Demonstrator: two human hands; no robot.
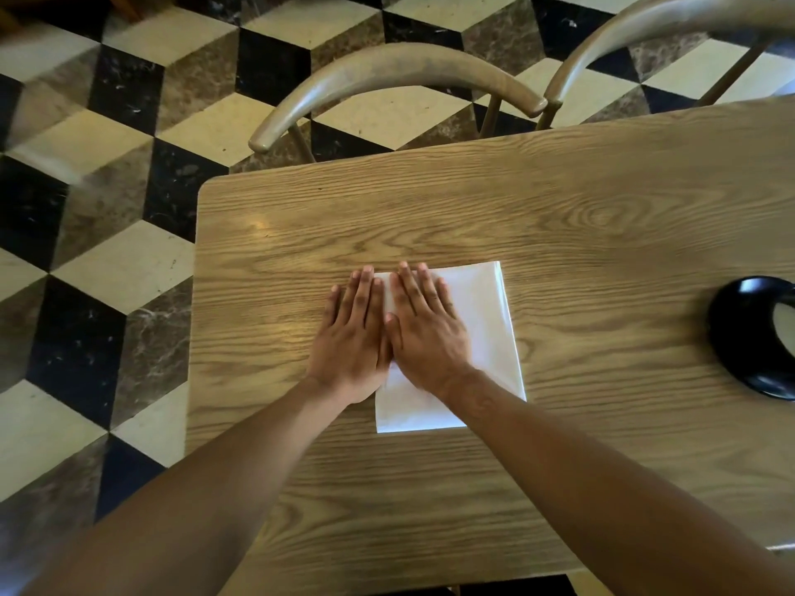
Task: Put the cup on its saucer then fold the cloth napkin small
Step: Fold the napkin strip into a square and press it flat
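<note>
White cloth napkin (477,320), folded to a rectangle, lies mid-desk (559,217). Left hand (352,333) and right hand (426,329) press it side by side, each grip flat, fingers straight (thumbs touching). Black dish (740,337) sits well right; two chairs (387,75) stand beyond.

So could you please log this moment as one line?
both hands flat, pressing folded white napkin | table | black dish at right edge

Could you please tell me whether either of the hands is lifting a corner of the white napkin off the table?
No, the left hand and right hand both lie flat, fingers straight, on the folded white cloth napkin.
</note>
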